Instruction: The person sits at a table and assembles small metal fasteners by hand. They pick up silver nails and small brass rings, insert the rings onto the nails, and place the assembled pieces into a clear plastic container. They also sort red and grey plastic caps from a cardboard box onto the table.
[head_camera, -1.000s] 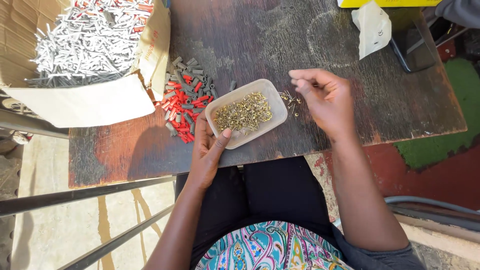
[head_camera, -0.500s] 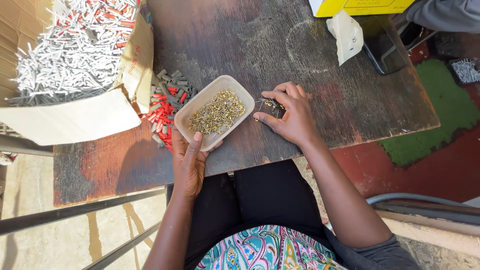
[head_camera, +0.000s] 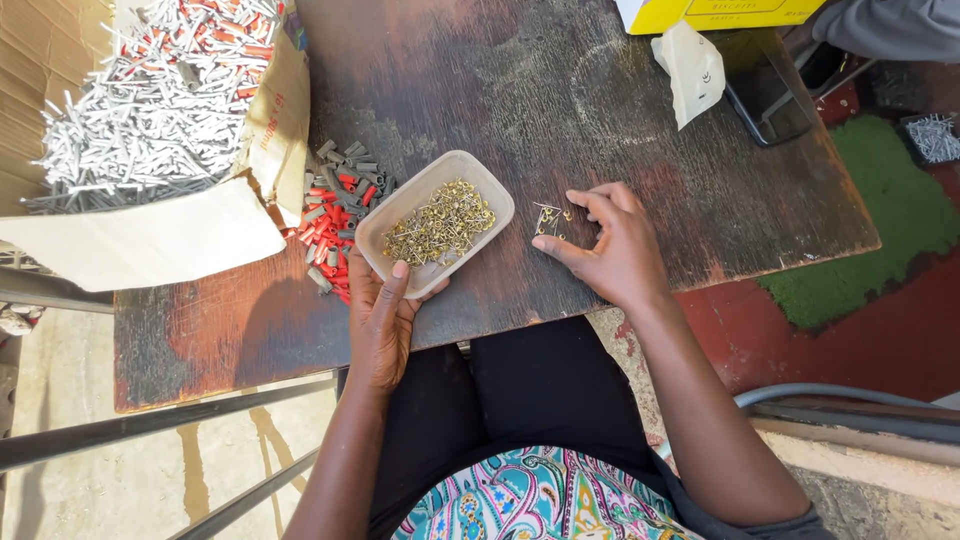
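A shallow beige tray (head_camera: 385, 228) filled with small brass-coloured screws (head_camera: 440, 222) sits on the dark wooden table (head_camera: 520, 100). My left hand (head_camera: 385, 320) holds the tray's near edge, thumb over the rim. My right hand (head_camera: 615, 245) rests on the table just right of the tray, fingers curled around a few loose brass screws (head_camera: 550, 218) lying on the wood. Whether any screw is pinched I cannot tell.
A pile of red and grey wall plugs (head_camera: 335, 215) lies left of the tray. A cardboard box (head_camera: 160, 250) of grey and red plugs stands at the far left. A white bag (head_camera: 690, 65), a yellow box (head_camera: 715, 12) and a dark phone-like slab (head_camera: 765, 100) lie at the back right.
My right hand has come down from above the tray's right side onto the table and now gathers loose screws. The left hand stays on the tray.
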